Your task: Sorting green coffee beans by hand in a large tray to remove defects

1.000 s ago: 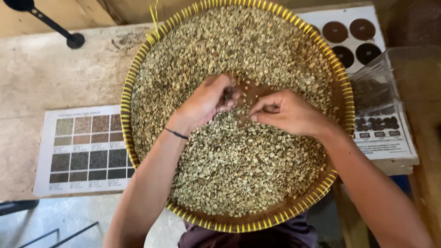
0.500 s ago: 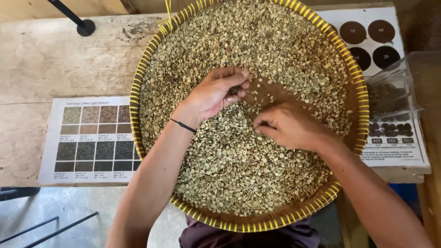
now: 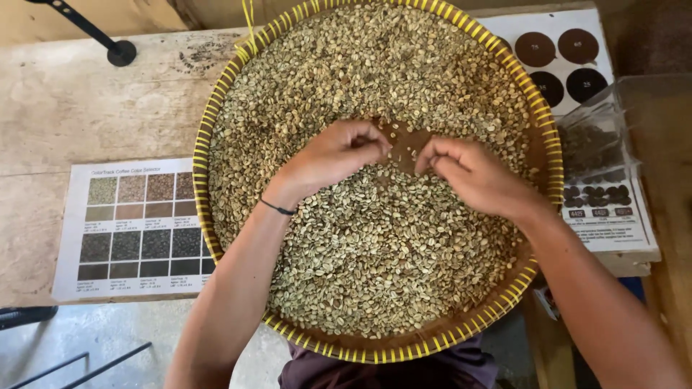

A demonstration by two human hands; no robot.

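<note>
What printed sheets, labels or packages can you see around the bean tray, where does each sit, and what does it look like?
Colour chart sheet: flat on the wooden table, left of the woven tray; white rectangle with a grid of tan-to-black swatches.
Disc card: upper right of the tray; white, with four dark brown round discs.
Clear plastic container: right of the tray, holding dark beans.
Label sheet: under the container; white, with dark bean pictures and small tags.
</note>
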